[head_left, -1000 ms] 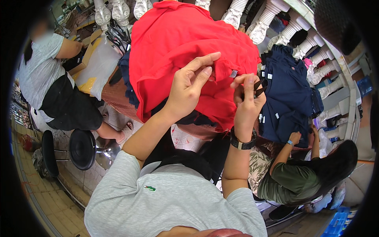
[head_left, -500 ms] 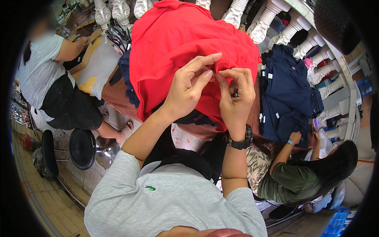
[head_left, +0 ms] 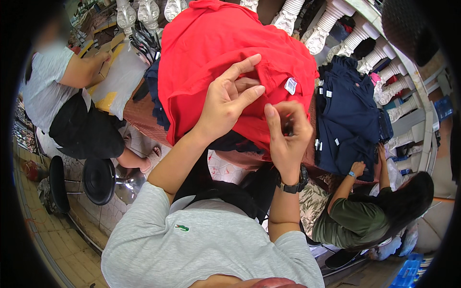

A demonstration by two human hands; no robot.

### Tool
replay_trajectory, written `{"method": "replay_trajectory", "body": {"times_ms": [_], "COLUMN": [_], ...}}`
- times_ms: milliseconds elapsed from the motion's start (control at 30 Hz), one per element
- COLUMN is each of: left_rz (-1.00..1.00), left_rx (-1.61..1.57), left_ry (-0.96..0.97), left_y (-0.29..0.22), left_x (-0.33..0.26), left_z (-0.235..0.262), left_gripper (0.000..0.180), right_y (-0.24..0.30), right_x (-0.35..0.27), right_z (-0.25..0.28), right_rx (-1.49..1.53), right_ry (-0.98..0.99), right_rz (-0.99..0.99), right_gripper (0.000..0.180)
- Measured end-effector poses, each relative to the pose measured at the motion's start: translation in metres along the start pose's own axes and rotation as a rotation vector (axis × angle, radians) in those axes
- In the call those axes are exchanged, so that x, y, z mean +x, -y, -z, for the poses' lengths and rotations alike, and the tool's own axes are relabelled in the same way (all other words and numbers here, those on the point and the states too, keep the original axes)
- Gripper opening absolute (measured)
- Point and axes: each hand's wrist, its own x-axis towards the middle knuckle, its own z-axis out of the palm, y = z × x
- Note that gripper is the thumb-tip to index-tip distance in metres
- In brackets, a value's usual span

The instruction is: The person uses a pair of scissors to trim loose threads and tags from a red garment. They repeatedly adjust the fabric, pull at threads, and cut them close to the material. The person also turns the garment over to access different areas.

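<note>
We saw the red garment point(head_left: 211, 62) first, a big heap of red cloth filling the upper middle of the frame and draped over a table whose brown edge point(head_left: 139, 117) showed at its lower left. Right of it lay a pile of navy garments point(head_left: 348, 120), several with small white tags. A person in a grey top and dark shorts point(head_left: 62, 105) sat at the left edge of the frame, an arm reaching toward a plastic-wrapped package point(head_left: 117, 79) (its contents were not clear to us). At lower right a second person in an olive top point(head_left: 357, 221) leaned toward the navy pile, one hand raised to its lower edge. A black round stool point(head_left: 98, 180) stood at lower left on the tiled floor.

The wearer's left hand point(head_left: 228, 103) lay on the lower part of the red garment, fingers pressed loosely together and bent, the forefinger stretched toward the upper right. The right hand point(head_left: 288, 139), with a dark wristwatch point(head_left: 294, 185) below it, sat just beside the left, its fingers curled in and pinching at the red cloth; what lay inside that pinch we could not tell. A small white tag point(head_left: 290, 85) sat on the red cloth just above the right hand.
</note>
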Motion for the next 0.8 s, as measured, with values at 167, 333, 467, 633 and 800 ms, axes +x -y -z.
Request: {"method": "replay_trajectory", "body": {"times_ms": [167,333,467,633,800], "left_rz": [0.009,-0.007,0.056,0.031,0.17], "left_rx": [-0.024,0.113,0.388,0.422,0.361], "left_ry": [-0.037,-0.02,0.065,0.023,0.071], "left_y": [0.001,-0.009,-0.031,-0.048,-0.037], "left_x": [0.002,-0.002,-0.01,-0.027,-0.03], "left_z": [-0.001,0.0,0.007,0.019,0.028], "left_gripper": [0.059,0.061,0.063,0.042,0.036], "right_y": [0.01,-0.005,-0.002,0.002,0.01], "right_x": [0.022,0.025,0.022,0.021,0.022], "right_z": [-0.013,-0.019,-0.013,-0.011,-0.022], "right_rx": [-0.131,-0.153,0.031,0.027,-0.045], "right_ry": [-0.221,-0.261,-0.123,-0.149,-0.165], "right_rz": [0.083,0.121,-0.015,-0.03,0.078], "right_gripper": [0.034,0.028,0.026,0.03,0.04]}}
